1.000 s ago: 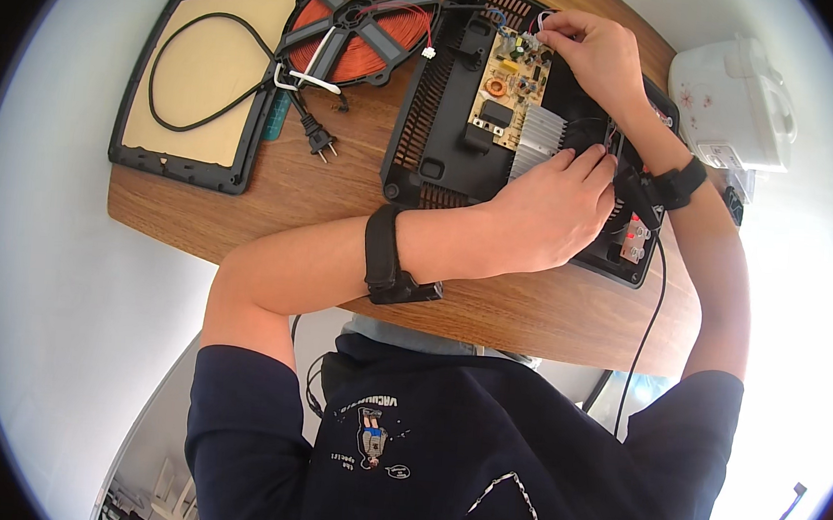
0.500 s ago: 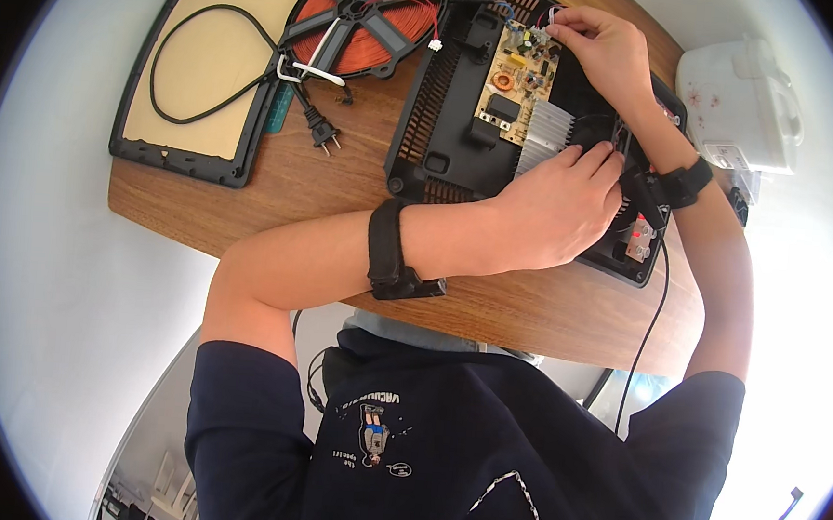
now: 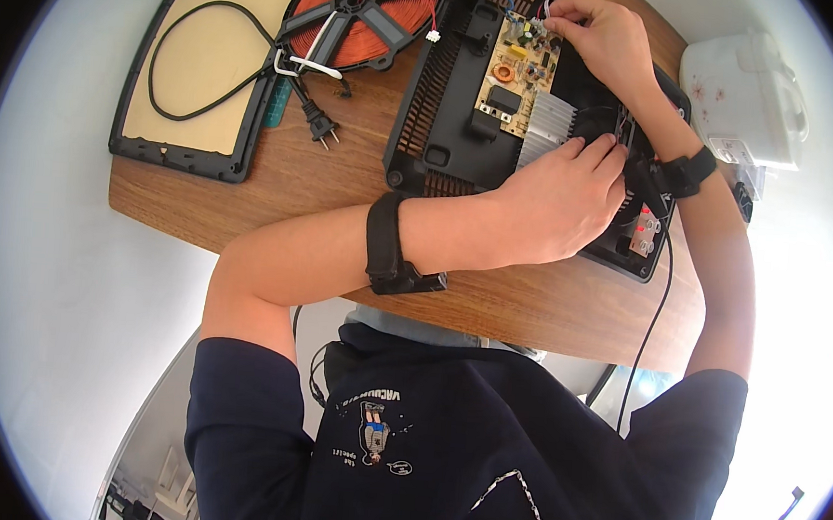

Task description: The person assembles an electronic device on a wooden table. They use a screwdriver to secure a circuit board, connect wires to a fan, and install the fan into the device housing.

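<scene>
Upper right, the right hand [image 3: 607, 43] has its grip clamped on thin white wires [image 3: 548, 4]; the left hand [image 3: 561, 198], grip unclear, overlaps a silver finned metal heatsink [image 3: 548, 124].

Brown wooden table [image 3: 184, 207], pale walls [image 3: 47, 157]

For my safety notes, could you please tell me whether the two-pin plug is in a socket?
No, the black plug lies on the wooden table with its prongs bare.

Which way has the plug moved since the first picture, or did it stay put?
No, the plug hasn't visibly moved: it sits at about the same spot beside the coil. Both slid slightly up the picture together, so the camera likely moved.
</scene>
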A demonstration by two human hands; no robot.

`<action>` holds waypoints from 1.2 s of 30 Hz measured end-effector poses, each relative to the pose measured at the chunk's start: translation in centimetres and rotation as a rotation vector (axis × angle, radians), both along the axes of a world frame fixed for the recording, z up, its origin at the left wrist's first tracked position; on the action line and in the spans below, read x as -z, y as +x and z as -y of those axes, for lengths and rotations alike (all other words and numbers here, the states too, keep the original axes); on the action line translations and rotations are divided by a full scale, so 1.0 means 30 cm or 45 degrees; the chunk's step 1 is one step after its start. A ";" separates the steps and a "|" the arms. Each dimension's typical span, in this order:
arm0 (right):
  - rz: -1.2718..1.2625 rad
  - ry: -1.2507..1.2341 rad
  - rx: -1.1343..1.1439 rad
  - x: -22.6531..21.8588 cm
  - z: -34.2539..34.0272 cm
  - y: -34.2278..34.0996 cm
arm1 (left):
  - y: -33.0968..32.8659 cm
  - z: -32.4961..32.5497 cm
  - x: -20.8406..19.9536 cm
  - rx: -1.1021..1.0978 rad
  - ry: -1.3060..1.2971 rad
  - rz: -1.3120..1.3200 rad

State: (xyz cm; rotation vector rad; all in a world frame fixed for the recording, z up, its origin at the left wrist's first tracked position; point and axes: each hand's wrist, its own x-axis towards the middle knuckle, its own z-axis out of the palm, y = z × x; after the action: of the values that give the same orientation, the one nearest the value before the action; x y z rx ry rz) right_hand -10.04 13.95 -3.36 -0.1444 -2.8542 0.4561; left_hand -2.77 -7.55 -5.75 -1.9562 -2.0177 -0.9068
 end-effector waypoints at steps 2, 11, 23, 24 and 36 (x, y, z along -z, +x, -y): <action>0.012 -0.031 0.010 -0.016 0.024 0.001 | -0.001 0.002 -0.002 0.005 -0.009 0.013; 0.139 -0.139 0.021 -0.116 0.089 -0.010 | -0.005 0.008 -0.009 0.003 -0.027 -0.017; -0.019 0.476 -0.374 -0.056 0.034 0.079 | -0.004 0.007 -0.010 0.001 -0.043 -0.033; -0.036 0.543 -0.429 -0.064 0.035 0.081 | -0.003 0.008 -0.011 -0.001 -0.042 -0.032; 0.054 0.920 -0.679 -0.084 0.051 0.076 | -0.004 0.008 -0.015 0.040 -0.030 0.025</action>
State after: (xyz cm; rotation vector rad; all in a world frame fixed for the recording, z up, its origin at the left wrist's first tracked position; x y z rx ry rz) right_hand -7.77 12.41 -0.84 0.7463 -2.8654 -0.5125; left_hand -2.89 -7.79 -5.29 -2.0050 -2.0228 -0.9166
